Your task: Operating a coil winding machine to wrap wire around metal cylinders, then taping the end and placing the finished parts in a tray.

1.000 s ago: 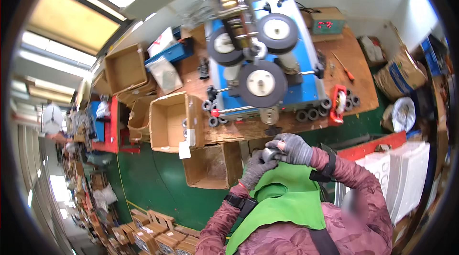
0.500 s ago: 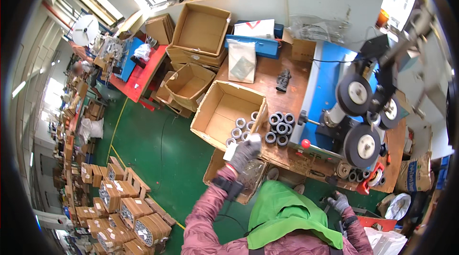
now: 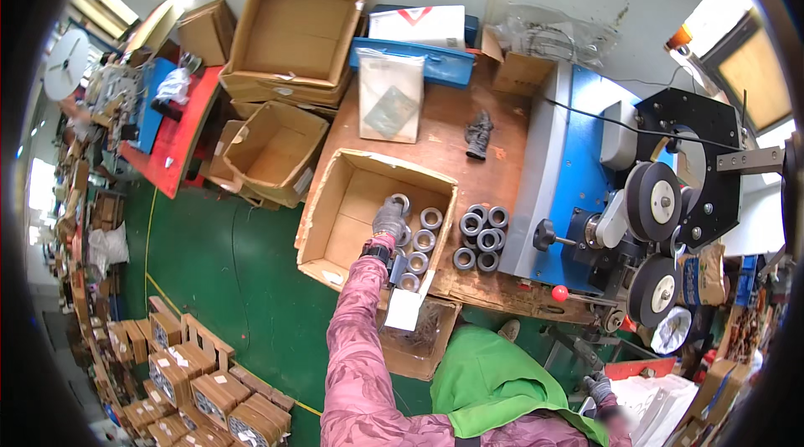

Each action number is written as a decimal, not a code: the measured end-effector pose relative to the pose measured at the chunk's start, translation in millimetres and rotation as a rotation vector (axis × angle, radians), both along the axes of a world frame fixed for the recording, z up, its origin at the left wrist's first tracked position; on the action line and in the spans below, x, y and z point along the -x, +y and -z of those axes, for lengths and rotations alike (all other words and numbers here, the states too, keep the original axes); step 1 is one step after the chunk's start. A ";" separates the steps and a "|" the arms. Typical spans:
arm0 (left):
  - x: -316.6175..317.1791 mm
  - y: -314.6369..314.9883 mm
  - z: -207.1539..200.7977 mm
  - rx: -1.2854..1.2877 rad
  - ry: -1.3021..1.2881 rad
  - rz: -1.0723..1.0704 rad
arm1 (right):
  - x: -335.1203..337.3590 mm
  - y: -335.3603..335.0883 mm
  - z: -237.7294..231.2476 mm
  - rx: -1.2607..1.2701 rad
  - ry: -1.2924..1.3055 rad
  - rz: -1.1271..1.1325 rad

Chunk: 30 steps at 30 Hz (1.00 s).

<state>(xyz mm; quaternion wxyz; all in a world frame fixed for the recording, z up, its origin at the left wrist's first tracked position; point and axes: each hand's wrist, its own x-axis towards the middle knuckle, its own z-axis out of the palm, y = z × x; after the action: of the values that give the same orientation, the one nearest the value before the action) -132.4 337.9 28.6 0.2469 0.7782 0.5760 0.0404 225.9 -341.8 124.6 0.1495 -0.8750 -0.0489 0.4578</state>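
Note:
My left hand (image 3: 388,219), in a dark grey glove, reaches inside an open cardboard box (image 3: 335,184). Its fingers close on a grey metal ring (image 3: 402,203) low in the box. More such rings (image 3: 425,240) lie in a loose double row along the box's right side. To the right of the box, on the brown bench (image 3: 507,158), stands a cluster of darker rings (image 3: 480,237). My right hand (image 3: 598,387), also gloved, is low at the right near a red-edged surface with white sheets (image 3: 657,401); its fingers are too small and blurred to read.
A blue machine (image 3: 571,162) with dark wheels (image 3: 653,201) and a red knob (image 3: 560,293) fills the bench's right side. A black glove (image 3: 478,135), a bagged sheet (image 3: 391,95) and a blue tray (image 3: 444,66) lie behind. Empty cartons (image 3: 293,28) stack left; packed boxes (image 3: 219,394) stand on the floor.
My left hand has gone from the box's near right edge deeper inside it, with a ring at its fingers. My right hand has dropped lower. The whole view has shifted.

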 end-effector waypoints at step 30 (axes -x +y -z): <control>-138.0 -259.5 -124.4 0.423 -0.505 0.604 | 74.3 -122.0 -58.0 -0.288 -0.362 0.108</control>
<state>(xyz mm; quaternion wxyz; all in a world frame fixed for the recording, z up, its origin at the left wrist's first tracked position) 5.6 78.4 153.1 0.5345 0.8095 0.2403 0.0367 151.6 -463.7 182.6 0.2861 -0.9138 -0.0927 0.2731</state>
